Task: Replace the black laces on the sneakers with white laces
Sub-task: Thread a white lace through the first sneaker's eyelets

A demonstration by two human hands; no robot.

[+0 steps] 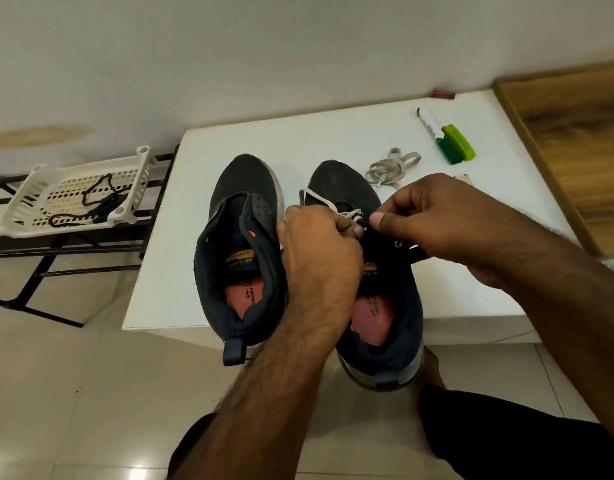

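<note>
Two dark sneakers stand on a white table, toes pointing away from me. The left sneaker has no lace. The right sneaker has a white lace threaded through its front eyelets. My left hand pinches that lace over the shoe's eyelet row. My right hand pinches the shoe's right eyelet flap beside it. A second white lace lies bundled behind the right sneaker. Black laces lie in a white basket to the left.
The basket sits on a black metal rack left of the table. A marker and a green highlighter lie at the table's far right. A wooden surface adjoins on the right. My knees are below the table's near edge.
</note>
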